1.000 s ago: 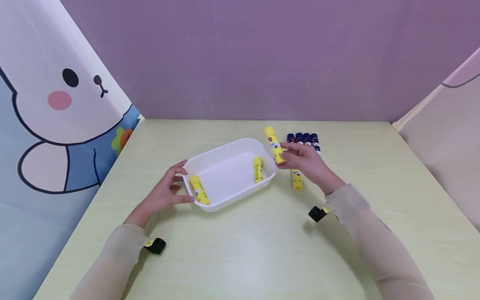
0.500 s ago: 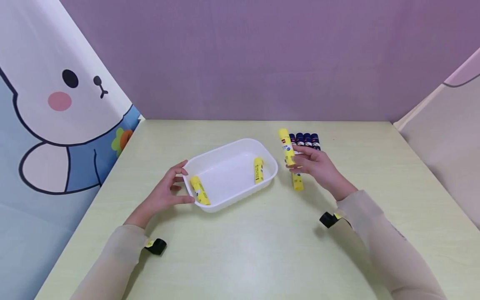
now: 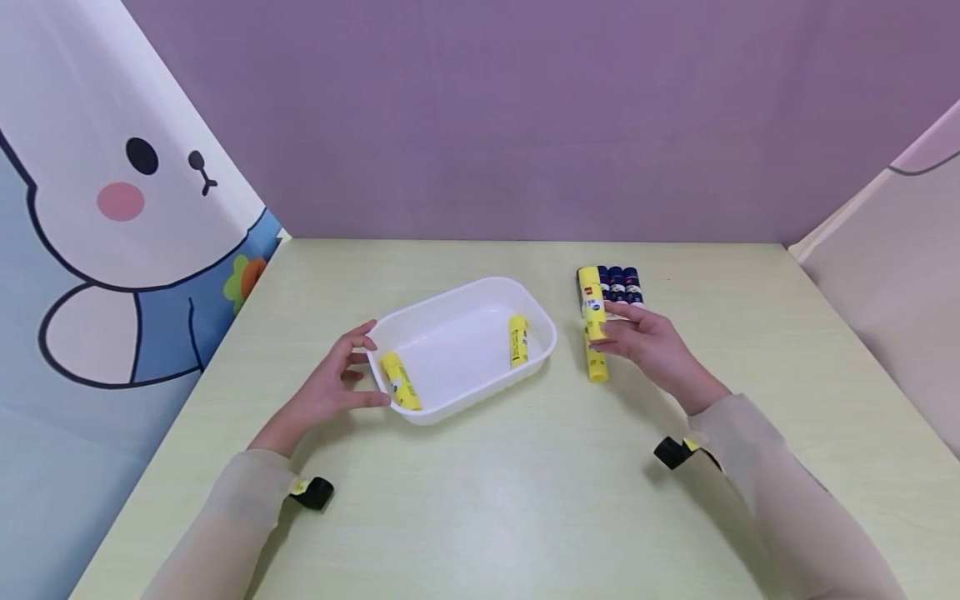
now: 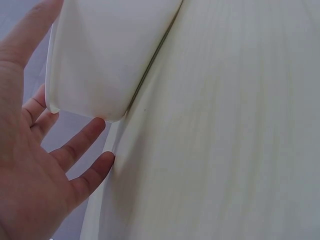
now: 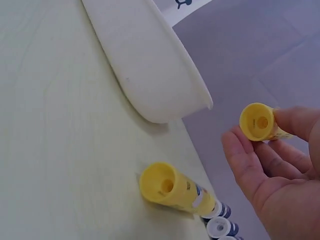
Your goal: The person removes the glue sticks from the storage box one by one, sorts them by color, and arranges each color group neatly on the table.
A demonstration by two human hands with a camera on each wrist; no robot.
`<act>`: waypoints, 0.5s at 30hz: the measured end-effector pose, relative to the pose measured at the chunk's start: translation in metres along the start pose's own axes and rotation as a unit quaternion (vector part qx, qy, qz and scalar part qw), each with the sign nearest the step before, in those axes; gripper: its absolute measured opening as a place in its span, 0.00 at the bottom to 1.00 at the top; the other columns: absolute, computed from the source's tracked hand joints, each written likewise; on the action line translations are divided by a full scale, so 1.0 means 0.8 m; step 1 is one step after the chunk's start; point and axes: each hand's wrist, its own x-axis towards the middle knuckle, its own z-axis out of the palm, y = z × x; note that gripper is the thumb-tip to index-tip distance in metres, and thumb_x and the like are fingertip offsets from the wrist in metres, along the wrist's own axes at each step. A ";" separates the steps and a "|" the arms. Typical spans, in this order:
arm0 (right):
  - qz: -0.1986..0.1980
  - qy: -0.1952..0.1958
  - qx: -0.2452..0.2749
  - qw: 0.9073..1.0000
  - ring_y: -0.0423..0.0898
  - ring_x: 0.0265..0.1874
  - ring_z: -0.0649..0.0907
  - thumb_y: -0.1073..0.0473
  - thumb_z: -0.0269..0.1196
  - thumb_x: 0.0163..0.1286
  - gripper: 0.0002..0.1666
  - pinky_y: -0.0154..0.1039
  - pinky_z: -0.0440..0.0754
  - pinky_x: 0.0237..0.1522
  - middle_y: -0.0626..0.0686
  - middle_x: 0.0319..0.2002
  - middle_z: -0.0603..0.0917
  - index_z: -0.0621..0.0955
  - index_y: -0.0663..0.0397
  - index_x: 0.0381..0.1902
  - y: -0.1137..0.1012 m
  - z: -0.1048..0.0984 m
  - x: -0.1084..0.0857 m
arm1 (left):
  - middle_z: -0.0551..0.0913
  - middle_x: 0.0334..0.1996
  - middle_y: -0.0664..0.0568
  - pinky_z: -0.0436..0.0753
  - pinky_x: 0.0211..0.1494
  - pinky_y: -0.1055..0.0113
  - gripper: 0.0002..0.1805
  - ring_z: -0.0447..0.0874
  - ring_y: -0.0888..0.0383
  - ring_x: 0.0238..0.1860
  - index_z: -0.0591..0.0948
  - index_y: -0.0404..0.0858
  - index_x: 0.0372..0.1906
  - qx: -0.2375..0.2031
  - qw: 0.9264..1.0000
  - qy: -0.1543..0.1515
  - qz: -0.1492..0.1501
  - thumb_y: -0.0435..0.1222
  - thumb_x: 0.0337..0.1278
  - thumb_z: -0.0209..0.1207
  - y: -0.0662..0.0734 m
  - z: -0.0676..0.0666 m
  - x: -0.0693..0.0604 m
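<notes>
My right hand [image 3: 651, 350] pinches a yellow glue stick [image 3: 592, 302] between thumb and fingers, raised above the table; its round end [image 5: 257, 122] faces the right wrist view. Below it another yellow glue stick [image 3: 596, 367] lies on the table, partly hidden in the head view. My left hand [image 3: 330, 383] holds the left end of a white tray [image 3: 442, 410], thumb and fingers spread at its rim. Inside the tray lie one yellow stick [image 3: 401, 381] at the left end and one [image 3: 518, 340] at the right.
Several dark blue glue sticks [image 3: 617, 283] lie side by side behind my right hand, their lower parts partly covered by it. A purple backdrop [image 3: 480, 125] stands along the table's [image 3: 450, 517] back edge, with printed cloth at the left.
My right hand has moved right, away from the tray, carrying the yellow stick over beside the blue ones. My left hand and the tray have stayed in place.
</notes>
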 end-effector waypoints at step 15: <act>0.012 0.020 0.128 0.992 0.42 0.43 0.86 0.67 0.55 0.76 0.35 0.37 0.81 0.51 0.49 0.53 0.74 0.54 0.72 0.74 0.013 -0.018 -0.025 | 0.49 0.79 0.49 0.69 0.59 0.47 0.38 0.70 0.39 0.63 0.63 0.37 0.58 0.004 1.000 0.001 0.015 0.33 0.47 0.76 -0.001 0.001 -0.001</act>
